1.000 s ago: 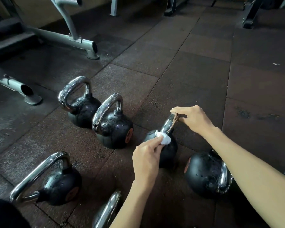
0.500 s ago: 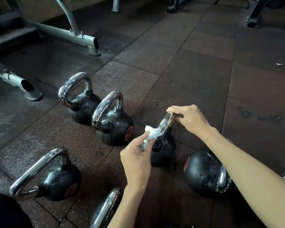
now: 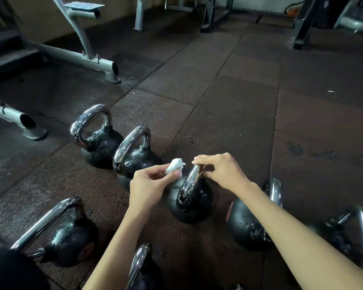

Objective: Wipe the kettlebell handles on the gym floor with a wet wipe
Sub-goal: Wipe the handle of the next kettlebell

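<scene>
1. The left hand (image 3: 149, 185) pinches a crumpled white wet wipe (image 3: 175, 165) between thumb and fingertips, holding it just left of the handle's top with a small gap between them.
2. The right hand (image 3: 220, 170) grasps the top of the chrome handle (image 3: 190, 183) of the middle kettlebell (image 3: 192, 208), fingers curled over it.
3. That kettlebell stands upright on the rubber-tiled gym floor (image 3: 239, 122), in a row with the second kettlebell (image 3: 138, 155) and the far kettlebell (image 3: 101, 147) to its left.
4. Round orange labels show on the near-left kettlebell (image 3: 67, 239) and the right kettlebell (image 3: 247, 229); their writing is too blurred to read.
5. A grey machine frame (image 3: 78, 57) stands at the back left.
</scene>
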The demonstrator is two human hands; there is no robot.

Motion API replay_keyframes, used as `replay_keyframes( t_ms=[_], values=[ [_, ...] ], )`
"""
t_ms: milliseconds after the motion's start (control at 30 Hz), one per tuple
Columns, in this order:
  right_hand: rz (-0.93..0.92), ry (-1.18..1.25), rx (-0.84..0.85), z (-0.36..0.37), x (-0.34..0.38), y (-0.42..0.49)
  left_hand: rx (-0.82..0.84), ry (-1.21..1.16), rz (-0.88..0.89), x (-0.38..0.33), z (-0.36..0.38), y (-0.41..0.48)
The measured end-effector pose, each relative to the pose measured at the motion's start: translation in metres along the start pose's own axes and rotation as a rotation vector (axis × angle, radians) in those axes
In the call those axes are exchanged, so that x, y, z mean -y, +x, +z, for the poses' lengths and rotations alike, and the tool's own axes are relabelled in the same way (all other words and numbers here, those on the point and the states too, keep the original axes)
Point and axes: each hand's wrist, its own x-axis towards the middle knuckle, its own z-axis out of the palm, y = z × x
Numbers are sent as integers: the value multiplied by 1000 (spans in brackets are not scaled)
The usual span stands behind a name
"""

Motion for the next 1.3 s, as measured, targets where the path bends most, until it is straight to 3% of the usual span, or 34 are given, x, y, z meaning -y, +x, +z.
replay_keyframes(
  t_ms=[67, 200, 600, 800, 900, 1033, 1300],
  values=[
    [78, 182, 61, -13, 9, -6, 0, -86, -73, -6, 1, 2],
    [80, 466, -137, -11, 36, -27, -5, -203, -167, -20, 11, 7],
    [113, 409, -263, -14, 38, -49, 441, 146, -155, -40, 23, 13],
    [448, 416, -499, -1, -2, -50, 166, 928, 165, -29, 48, 17],
    [603, 444, -505, 14, -10, -46, 174, 1002, 156, -18, 57, 17],
    [665, 448, -510, 40, -14, -38, 130, 1044, 209, -9, 53, 19],
    [653, 480, -484, 76, -16, -11, 174, 1038, 143, -17, 15, 51]
  ],
)
